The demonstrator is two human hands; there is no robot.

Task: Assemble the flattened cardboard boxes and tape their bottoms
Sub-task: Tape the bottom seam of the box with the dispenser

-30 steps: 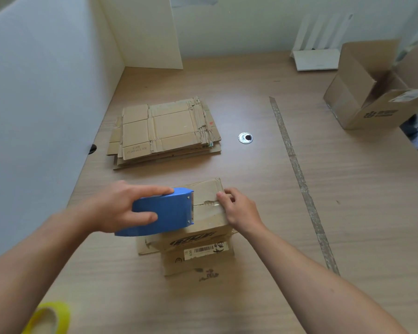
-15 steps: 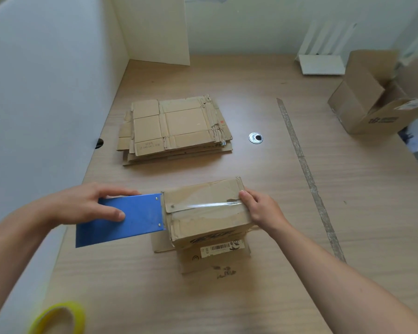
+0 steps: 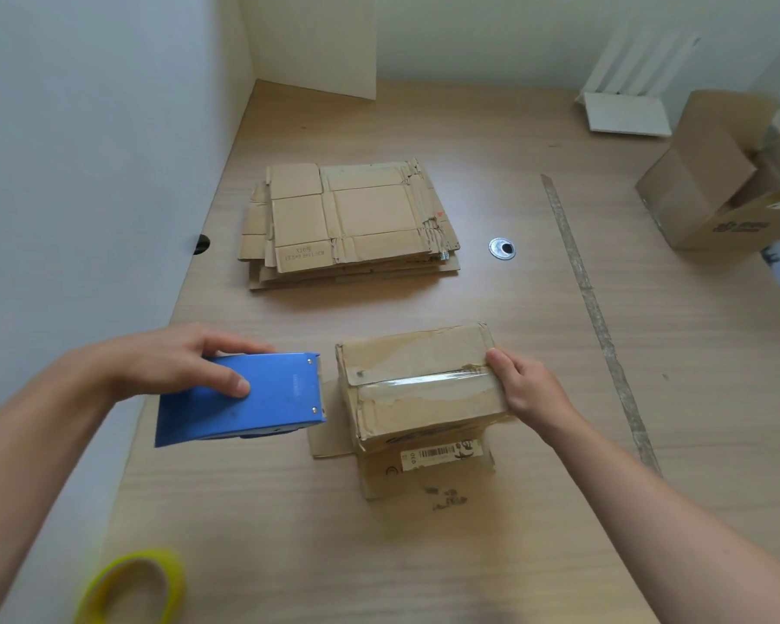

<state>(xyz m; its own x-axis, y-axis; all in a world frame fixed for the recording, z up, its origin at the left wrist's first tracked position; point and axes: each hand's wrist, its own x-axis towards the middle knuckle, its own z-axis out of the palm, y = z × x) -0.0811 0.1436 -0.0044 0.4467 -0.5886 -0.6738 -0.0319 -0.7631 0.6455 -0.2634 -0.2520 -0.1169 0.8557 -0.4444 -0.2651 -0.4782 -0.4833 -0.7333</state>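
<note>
Blue plastic tape dispenser (image 3: 244, 398), gripped by left hand (image 3: 176, 362), has cleared the brown cardboard box (image 3: 415, 353) that right hand (image 3: 527, 389) grips — unpressed clear tape (image 3: 424, 381) may lift.

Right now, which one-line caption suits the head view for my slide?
Left hand holds blue tape dispenser beside small cardboard box, bottom seam taped; right hand steadies it.

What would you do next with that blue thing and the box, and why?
Probably pull the blue tape dispenser down and away to cut the clear tape strip: it already spans the seam of the box, which the right hand steadies.
</note>
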